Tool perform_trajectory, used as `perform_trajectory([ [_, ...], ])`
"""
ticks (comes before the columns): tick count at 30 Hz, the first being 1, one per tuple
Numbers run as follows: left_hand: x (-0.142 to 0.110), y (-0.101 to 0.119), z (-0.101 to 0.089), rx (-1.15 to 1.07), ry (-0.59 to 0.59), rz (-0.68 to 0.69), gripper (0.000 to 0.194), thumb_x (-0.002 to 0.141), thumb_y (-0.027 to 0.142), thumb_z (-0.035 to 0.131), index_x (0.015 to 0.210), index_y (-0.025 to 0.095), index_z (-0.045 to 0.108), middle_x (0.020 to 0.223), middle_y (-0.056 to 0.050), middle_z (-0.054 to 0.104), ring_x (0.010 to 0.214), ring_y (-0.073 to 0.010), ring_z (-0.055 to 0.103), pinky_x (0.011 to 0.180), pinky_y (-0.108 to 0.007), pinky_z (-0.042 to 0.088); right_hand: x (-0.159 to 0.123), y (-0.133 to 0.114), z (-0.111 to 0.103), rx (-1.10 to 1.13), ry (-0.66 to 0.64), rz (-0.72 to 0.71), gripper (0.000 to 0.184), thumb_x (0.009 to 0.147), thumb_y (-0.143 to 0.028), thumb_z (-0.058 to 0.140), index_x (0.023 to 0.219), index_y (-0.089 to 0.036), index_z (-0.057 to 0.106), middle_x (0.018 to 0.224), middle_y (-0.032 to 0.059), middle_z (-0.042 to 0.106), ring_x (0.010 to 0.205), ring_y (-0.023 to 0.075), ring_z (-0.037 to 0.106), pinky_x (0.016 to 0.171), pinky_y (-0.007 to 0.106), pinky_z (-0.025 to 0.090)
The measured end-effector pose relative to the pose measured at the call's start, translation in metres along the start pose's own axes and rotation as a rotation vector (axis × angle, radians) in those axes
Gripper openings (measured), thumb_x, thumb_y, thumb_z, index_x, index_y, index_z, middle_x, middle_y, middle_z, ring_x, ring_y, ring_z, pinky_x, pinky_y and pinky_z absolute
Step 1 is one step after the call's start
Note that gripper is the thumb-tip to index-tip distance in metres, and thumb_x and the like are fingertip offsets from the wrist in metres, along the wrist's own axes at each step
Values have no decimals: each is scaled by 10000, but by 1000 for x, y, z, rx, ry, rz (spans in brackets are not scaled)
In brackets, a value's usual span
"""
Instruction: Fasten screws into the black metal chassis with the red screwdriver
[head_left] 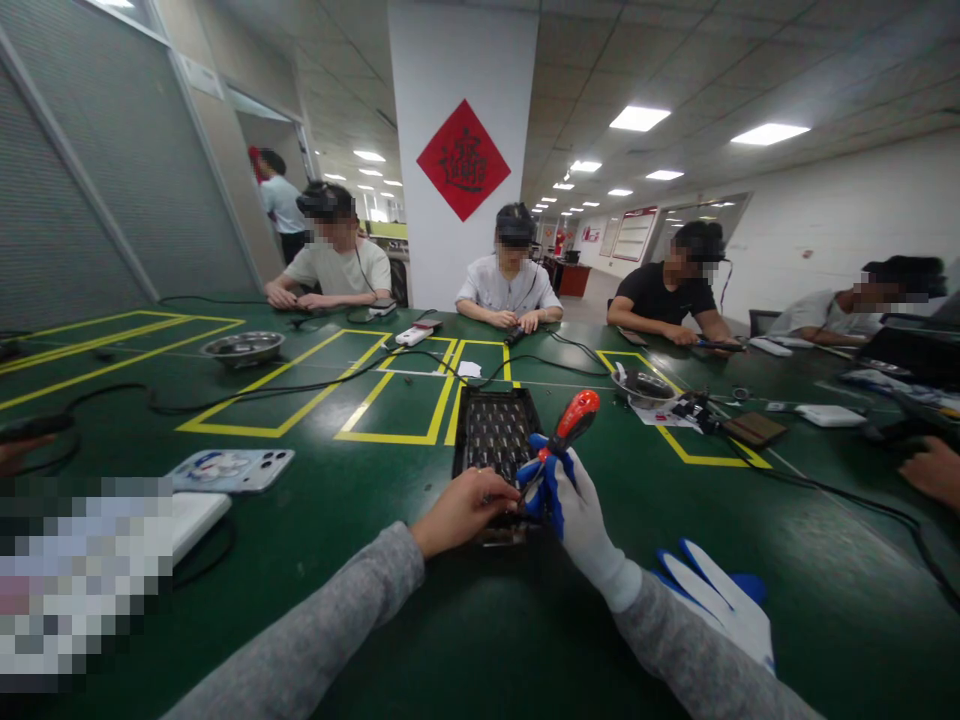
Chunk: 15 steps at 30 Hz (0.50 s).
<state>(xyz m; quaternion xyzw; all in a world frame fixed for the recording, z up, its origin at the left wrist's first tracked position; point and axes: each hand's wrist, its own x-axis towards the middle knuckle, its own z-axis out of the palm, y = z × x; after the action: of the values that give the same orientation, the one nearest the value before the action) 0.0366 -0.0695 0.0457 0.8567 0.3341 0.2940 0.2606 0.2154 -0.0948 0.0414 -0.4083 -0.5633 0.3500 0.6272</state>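
My right hand [570, 500], in a white glove with blue fingertips, is closed round a screwdriver with a red and black handle [574, 422]; the handle points up and away from me. My bare left hand [461, 508] pinches at the screwdriver's tip, just over the near end of a black tray of screwdriver bits [495, 432]. What the left fingers hold is too small to make out. Both of my sleeves are grey.
A spare white and blue glove [716, 590] lies by my right forearm. A phone [232, 468] lies to the left, a metal bowl [244, 347] further back. Black cables [840, 490] cross the green table [360, 530]. Several people sit along the far edge.
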Motion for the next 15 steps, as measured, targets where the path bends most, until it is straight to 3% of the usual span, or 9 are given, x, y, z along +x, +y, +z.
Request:
perform_trajectory([
  [5,1,2,-1,-35,22,-30,171,800,327,605,870,191,681,897,-25,678,843,-155,587,800,-260,423,-1,-7,0,11,-44,-23,338,864,-414,473,1137,-237,564,908,39,656,758,154,614,709,294,518],
  [10,1,-2,1,-48,1,-5,154,823,285,581,868,185,690,869,-24,687,822,-148,589,778,-250,423,-1,-6,2,70,-97,45,347,869,-397,475,1156,-210,526,908,43,652,815,166,612,757,328,507],
  [15,1,-4,1,-10,-6,20,160,844,251,550,898,197,691,903,-28,691,840,-154,587,807,-269,413,1,0,0,37,0,29,333,844,-410,507,1110,-218,570,1058,54,627,995,187,571,903,363,446],
])
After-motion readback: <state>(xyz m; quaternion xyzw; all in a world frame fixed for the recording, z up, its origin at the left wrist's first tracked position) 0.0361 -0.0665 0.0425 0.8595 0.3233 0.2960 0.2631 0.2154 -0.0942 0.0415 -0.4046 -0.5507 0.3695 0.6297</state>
